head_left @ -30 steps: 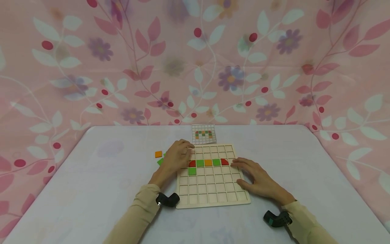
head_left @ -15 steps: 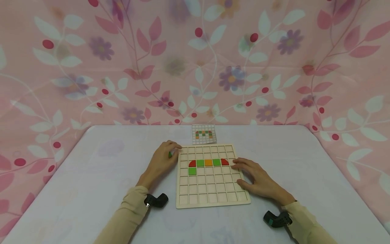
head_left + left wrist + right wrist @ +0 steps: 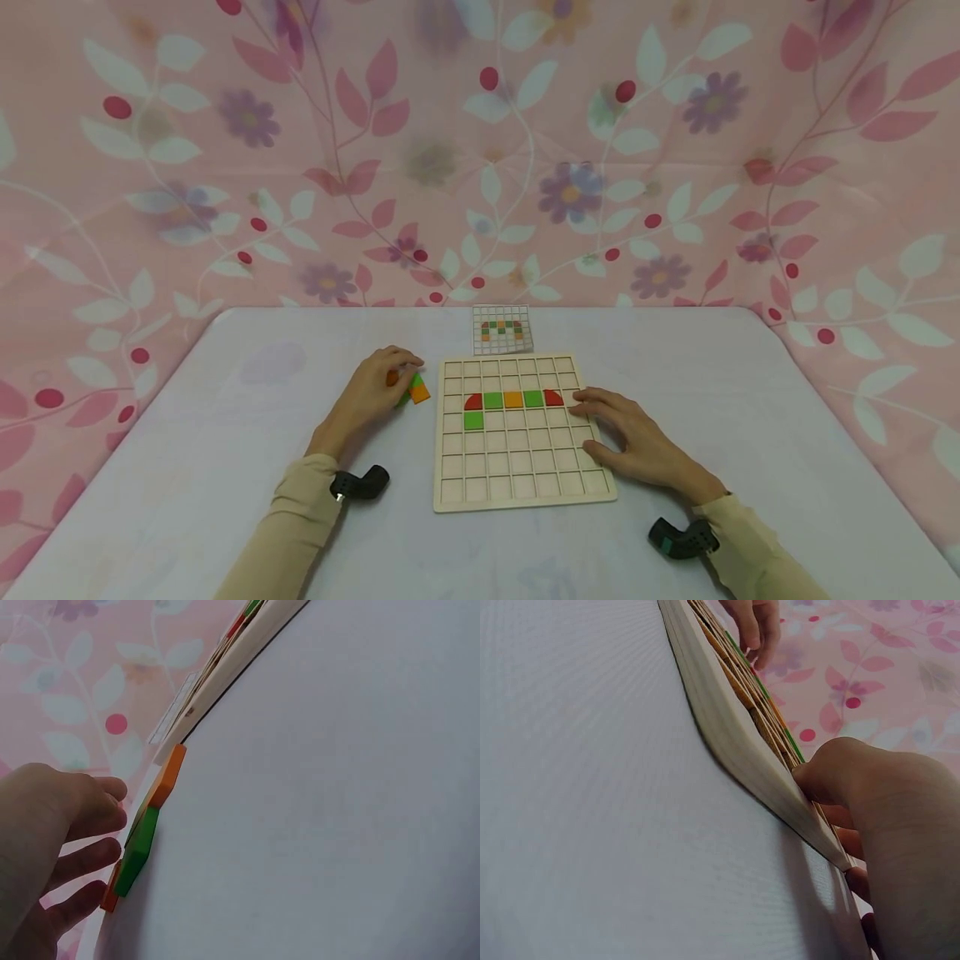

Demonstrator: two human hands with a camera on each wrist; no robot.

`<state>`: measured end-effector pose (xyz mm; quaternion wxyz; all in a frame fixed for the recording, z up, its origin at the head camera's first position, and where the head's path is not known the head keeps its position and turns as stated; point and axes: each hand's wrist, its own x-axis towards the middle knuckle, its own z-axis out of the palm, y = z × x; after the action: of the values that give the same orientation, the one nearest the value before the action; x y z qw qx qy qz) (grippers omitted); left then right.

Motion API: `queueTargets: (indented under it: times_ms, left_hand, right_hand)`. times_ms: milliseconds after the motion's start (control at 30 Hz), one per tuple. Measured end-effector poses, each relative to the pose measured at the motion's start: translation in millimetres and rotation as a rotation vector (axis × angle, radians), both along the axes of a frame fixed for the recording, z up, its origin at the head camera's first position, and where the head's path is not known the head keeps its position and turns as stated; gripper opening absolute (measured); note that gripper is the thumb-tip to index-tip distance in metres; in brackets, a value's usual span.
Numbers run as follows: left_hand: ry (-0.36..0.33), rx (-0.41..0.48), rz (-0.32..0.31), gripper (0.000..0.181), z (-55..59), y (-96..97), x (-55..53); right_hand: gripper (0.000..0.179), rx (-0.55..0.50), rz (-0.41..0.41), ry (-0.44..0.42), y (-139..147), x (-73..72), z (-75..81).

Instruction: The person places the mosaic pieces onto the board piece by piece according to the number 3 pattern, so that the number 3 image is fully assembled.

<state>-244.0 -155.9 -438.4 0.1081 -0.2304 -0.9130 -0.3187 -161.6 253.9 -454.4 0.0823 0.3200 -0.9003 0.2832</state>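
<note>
My left hand (image 3: 367, 387) hovers with bent, loose fingers over a small cluster of flat tiles left of the board. An orange tile (image 3: 421, 392) and a green tile (image 3: 137, 855) show there; the hand partly covers the others. In the left wrist view its fingertips are right at the tiles, pinching none. The pale wooden grid board (image 3: 525, 487) carries a row of red, green, orange, green and red tiles, the red ones rounded at a corner. One more green tile (image 3: 474, 421) sits below the left red one. My right hand (image 3: 637, 442) rests spread fingertips and thumb on the board's right edge.
Behind the board lies a card (image 3: 502, 343) printed with a grid and coloured squares. A white cloth (image 3: 187, 467) covers the table, and a pink floral curtain (image 3: 480, 167) hangs behind it. Each wrist wears a black camera.
My left hand has moved left from over the board's upper left to the loose tiles, which now lie closer together. The right hand and the board's tiles stay as they were.
</note>
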Motion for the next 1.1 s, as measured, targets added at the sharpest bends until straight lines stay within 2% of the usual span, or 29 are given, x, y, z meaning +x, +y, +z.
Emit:
queueTargets:
  times_ms: [300, 433, 567, 867, 1100]
  left_hand:
    - [-0.038, -0.03, -0.109, 0.027, -1.5, -12.7, -1.0]
    - [-0.064, -0.065, -0.138, 0.036, -2.1, -15.7, -0.4]
    - [-0.067, -0.086, -0.136, 0.036, -2.1, -15.2, 0.6]
    - [-0.025, -0.079, -0.143, 0.023, -4.0, -14.2, -2.6]
    - [0.013, -0.076, -0.058, 0.021, -7.5, -12.9, -4.5]
  right_hand:
    - [0.044, 0.003, -0.004, -0.011, 0.4, 0.5, -0.2]
    - [0.044, 0.003, -0.005, -0.008, -0.2, 0.6, 0.7]
    - [0.044, 0.0, -0.005, -0.01, -0.6, 0.7, 1.1]
    - [0.044, 0.008, -0.004, -0.011, 0.6, -0.7, -0.8]
    - [0.043, 0.001, 0.003, -0.004, 0.6, -0.8, -0.9]
